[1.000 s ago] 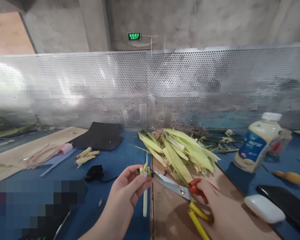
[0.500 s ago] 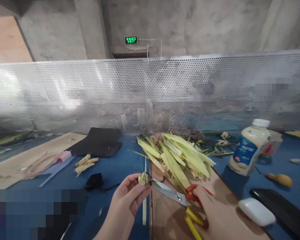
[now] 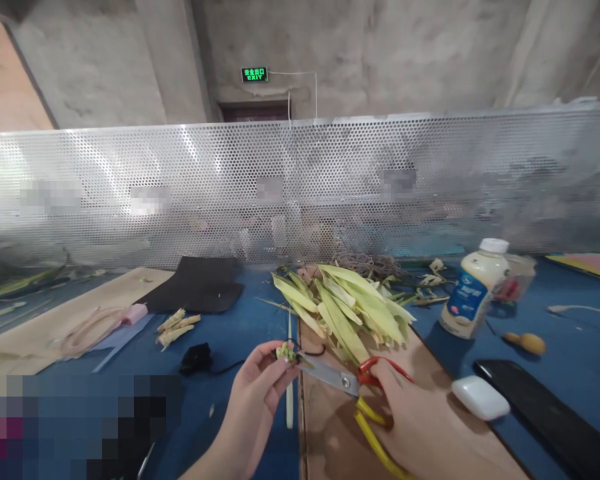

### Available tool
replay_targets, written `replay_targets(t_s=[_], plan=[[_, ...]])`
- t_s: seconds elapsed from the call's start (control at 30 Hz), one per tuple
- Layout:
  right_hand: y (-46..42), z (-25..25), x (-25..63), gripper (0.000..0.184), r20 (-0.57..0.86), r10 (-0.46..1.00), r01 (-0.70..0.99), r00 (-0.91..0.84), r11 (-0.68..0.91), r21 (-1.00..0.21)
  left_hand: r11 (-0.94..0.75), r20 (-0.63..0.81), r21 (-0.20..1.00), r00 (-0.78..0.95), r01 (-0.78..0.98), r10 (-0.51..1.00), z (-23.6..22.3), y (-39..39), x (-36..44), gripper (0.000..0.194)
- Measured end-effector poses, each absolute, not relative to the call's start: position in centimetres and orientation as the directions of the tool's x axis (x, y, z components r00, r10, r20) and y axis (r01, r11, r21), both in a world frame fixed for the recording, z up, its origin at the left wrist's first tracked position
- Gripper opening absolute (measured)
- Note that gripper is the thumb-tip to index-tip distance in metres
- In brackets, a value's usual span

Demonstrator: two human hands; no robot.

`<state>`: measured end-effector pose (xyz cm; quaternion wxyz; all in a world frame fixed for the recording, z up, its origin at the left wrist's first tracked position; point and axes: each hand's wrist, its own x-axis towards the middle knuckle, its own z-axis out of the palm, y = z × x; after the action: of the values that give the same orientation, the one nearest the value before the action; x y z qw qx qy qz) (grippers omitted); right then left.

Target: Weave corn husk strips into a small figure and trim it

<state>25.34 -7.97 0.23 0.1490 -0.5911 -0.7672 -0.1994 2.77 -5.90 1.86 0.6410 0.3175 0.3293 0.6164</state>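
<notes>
My left hand (image 3: 265, 377) is closed, its thumb and fingers pinching a small pale green knot of plant husk (image 3: 285, 352). Dark cord is about this knot, and a black thread trails to a black bundle (image 3: 196, 359) on the left. My right hand (image 3: 405, 407) grips scissors (image 3: 336, 378) with red and yellow handles. Their blade tips reach the edge of the knot beside my left fingertips; whether they touch it I cannot tell. Just beyond both hands lies a heap of pale green corn husks (image 3: 345, 310) on a brown board (image 3: 330, 440).
Right of the board stand a bottle (image 3: 473, 290), a white case (image 3: 480, 398), a black phone (image 3: 540, 413) and a small gourd (image 3: 525, 343). On the left lie black sheet material (image 3: 195, 287) and rolled husk pieces (image 3: 177, 328). A perforated metal screen (image 3: 330, 180) closes off the back.
The view has turned slightly right, so the bottle, phone and case appear further left. My hands keep hold of the husk knot and scissors, and the blades look a little closer together.
</notes>
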Motion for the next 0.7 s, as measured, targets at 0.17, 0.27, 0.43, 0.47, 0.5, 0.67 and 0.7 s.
replay_targets(t_s=[0.17, 0.27, 0.43, 0.47, 0.5, 0.67, 0.7], plan=[[-7.9, -0.8, 25.6, 0.023, 0.454, 0.855, 0.967, -0.251, 0.244, 0.074, -0.014, 0.026, 0.831, 0.014, -0.556, 1.0, 1.5, -6.0, 2.7, 0.014], [-7.8, -1.2, 25.7, 0.026, 0.453, 0.856, 0.967, -0.249, 0.244, 0.071, -0.045, 0.057, 0.843, 0.005, -0.536, 0.998, 1.5, -6.1, 2.7, 0.016], [-7.7, -1.7, 25.8, 0.025, 0.422, 0.877, 0.966, -0.229, 0.259, -0.014, -0.09, 0.097, 0.853, -0.013, -0.515, 0.995, 1.7, -6.2, 2.8, 0.014], [-7.7, -1.8, 25.8, 0.025, 0.415, 0.883, 0.964, -0.219, 0.261, -0.044, -0.1, 0.105, 0.854, -0.02, -0.511, 0.994, 1.7, -6.1, 2.8, 0.014], [-7.7, -1.9, 25.8, 0.025, 0.408, 0.889, 0.963, -0.209, 0.26, -0.072, -0.109, 0.112, 0.854, -0.025, -0.508, 0.993, 1.8, -6.1, 2.8, 0.014], [-8.2, -1.4, 25.4, 0.025, 0.349, 0.918, 0.946, -0.19, 0.266, -0.185, -0.129, 0.134, 0.856, -0.026, -0.5, 0.991, 2.0, -6.4, 2.9, 0.013], [-8.3, -1.2, 25.4, 0.024, 0.335, 0.923, 0.942, -0.19, 0.267, -0.201, -0.129, 0.135, 0.857, -0.024, -0.499, 0.99, 2.0, -6.5, 2.9, 0.012]])
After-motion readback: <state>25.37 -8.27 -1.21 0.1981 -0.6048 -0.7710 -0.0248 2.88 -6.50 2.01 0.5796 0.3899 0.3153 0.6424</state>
